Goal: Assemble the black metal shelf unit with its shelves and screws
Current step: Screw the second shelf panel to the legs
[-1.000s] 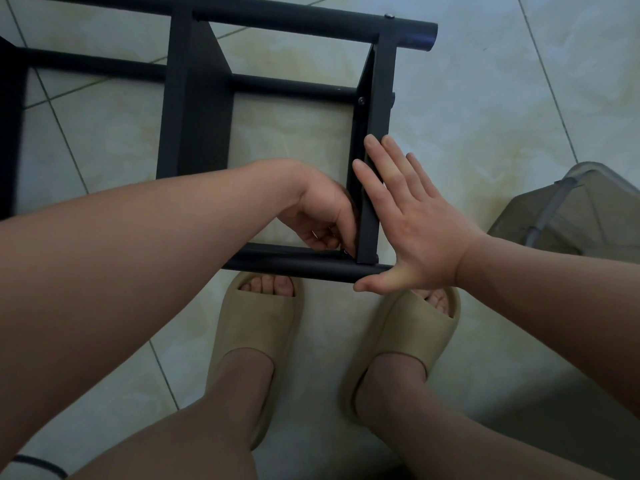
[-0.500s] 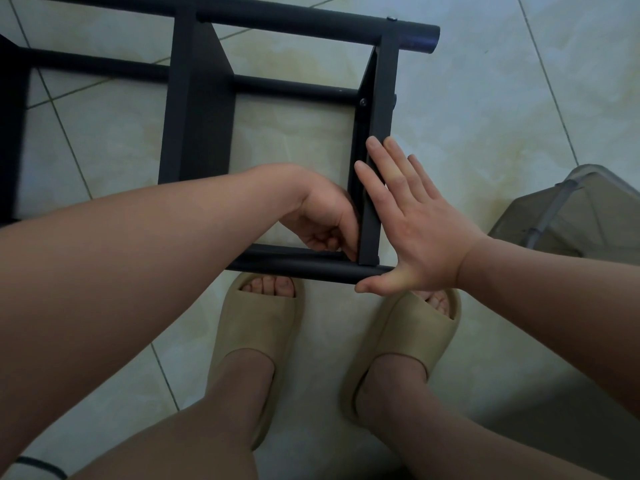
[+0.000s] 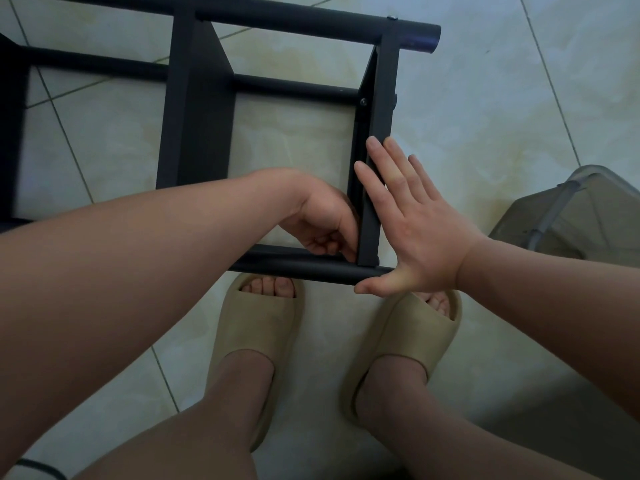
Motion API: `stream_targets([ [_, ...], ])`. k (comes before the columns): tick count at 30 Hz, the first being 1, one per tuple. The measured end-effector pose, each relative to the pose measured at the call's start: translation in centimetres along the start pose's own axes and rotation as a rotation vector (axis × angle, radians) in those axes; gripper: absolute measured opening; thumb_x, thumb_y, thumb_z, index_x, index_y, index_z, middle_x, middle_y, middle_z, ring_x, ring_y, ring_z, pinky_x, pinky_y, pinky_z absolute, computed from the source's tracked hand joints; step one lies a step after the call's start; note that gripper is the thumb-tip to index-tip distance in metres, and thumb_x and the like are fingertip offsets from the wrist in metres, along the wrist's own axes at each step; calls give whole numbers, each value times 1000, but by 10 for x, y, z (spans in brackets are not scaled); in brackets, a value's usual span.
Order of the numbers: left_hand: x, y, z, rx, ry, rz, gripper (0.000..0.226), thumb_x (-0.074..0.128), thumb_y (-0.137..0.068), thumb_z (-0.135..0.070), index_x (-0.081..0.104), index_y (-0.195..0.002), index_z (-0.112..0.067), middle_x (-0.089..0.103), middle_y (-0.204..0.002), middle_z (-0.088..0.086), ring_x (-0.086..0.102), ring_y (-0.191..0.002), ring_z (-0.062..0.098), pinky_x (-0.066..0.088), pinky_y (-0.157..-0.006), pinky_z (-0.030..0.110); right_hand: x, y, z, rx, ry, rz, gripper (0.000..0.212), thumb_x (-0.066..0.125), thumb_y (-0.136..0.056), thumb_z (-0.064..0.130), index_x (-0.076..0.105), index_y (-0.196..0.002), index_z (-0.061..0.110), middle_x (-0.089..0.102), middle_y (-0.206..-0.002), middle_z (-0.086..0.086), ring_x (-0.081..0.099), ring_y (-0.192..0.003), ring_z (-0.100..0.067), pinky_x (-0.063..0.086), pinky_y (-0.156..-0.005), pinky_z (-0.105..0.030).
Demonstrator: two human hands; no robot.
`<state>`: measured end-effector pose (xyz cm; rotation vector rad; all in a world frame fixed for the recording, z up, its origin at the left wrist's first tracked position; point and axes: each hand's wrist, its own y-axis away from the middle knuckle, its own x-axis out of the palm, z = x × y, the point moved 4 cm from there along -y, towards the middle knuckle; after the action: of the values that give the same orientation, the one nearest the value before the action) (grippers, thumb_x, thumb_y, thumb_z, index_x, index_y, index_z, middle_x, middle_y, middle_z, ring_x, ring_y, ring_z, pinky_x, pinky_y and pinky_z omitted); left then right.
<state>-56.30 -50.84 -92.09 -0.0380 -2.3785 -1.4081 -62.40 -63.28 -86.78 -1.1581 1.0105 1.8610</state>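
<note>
Unchanged since prior frame. One shelf unit [image 3: 204, 98] lies on the floor [image 3: 485, 133]. Right hand [image 3: 415, 230] flat against its end; left hand [image 3: 322, 216] curled inside that corner, grip indeterminate. Two slippers [image 3: 256, 334] beside it.

Left sandal [image 3: 258, 327] and right sandal [image 3: 410, 330], beige, side by side on pale floor tiles [image 3: 485, 116]; clear plastic bin [image 3: 585, 216] at the right edge, black cable [image 3: 34, 466] bottom-left corner.
</note>
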Motion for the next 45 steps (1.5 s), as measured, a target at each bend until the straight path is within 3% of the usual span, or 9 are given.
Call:
stream_targets([
  [10, -3, 6, -1, -7, 31, 45, 13, 62, -89, -7, 71, -95, -15, 67, -81, -3, 55, -71, 12, 45, -75, 27, 0, 0, 0, -4, 4, -8, 134, 39, -70, 95, 2, -161, 3, -8, -168, -21, -14, -155, -35, 7, -125, -59],
  [17, 0, 2, -1, 0, -5, 8, 10, 65, -90, -5, 69, -86, -14, 66, -69, -3, 51, -64, 10, 44, -68, 23, 0, 0, 0, -4, 11, 7, 135, 39, -70, 95, 0, -161, 3, -11, -168, -20, -15, -155, -36, 6, -125, -59],
  [26, -3, 4, -2, 3, 29, 55, 12, 63, -89, -4, 71, -94, -12, 67, -82, 1, 54, -72, 13, 45, -75, 28, 0, -1, 0, -1, 4, 14, 135, 38, -70, 96, -1, -161, 4, -12, -168, -19, -18, -155, -33, 4, -126, -58],
  [36, -1, 3, -3, 4, 11, 12, 12, 65, -90, -3, 68, -83, -13, 64, -66, -3, 49, -63, 9, 43, -68, 23, 0, -1, 0, 2, 4, 18, 135, 39, -70, 96, -2, -161, 4, -12, -168, -19, -17, -155, -35, 3, -126, -57],
  [42, -6, 4, -5, 31, 26, -11, 15, 64, -88, 2, 70, -91, -11, 64, -78, 2, 54, -71, 13, 45, -77, 27, 1, -1, 1, -3, 0, 11, 134, 39, -71, 95, -1, -161, 4, -12, -168, -19, -16, -155, -35, 5, -125, -58],
  [45, -6, 5, -3, 0, 7, 8, 10, 66, -89, -7, 72, -93, -14, 67, -81, -1, 54, -71, 12, 46, -78, 29, 1, -1, 1, -3, 2, 7, 135, 39, -71, 95, -1, -161, 4, -11, -168, -19, -16, -155, -35, 4, -126, -58],
])
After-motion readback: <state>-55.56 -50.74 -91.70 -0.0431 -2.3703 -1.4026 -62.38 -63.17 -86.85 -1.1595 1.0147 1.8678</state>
